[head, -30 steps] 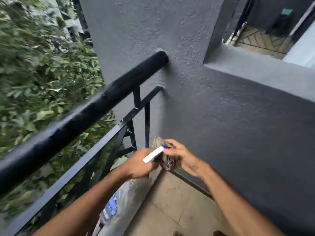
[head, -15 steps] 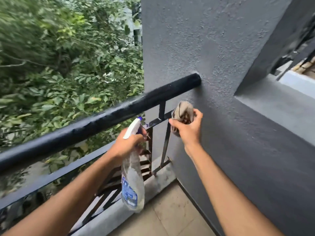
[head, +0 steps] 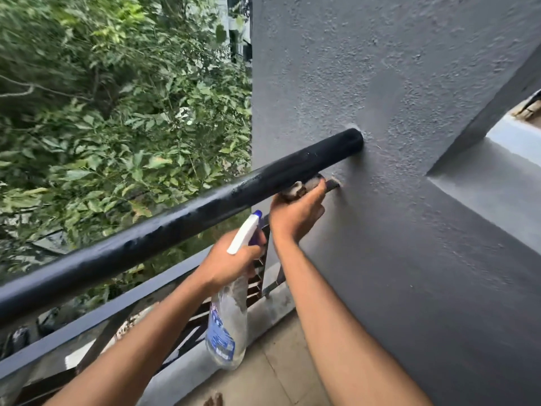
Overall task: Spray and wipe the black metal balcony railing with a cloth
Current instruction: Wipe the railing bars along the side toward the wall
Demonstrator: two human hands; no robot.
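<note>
Right hand: fingers curled round a bunched grey-brown cloth, held just under the black round metal railing bar, beside the grey rough-plaster wall. The bar's long axis runs down-left from there. Left hand grips a clear plastic spray bottle below it. Tiled balcony floor underfoot.

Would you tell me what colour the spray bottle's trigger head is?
Trigger head: white, blue tip; head view.

Your right hand has carried the crumpled grey-brown cloth up from near the floor to just under the round black metal top rail, beside the textured grey wall. Your left hand has lifted the clear plastic spray bottle up too.
</note>
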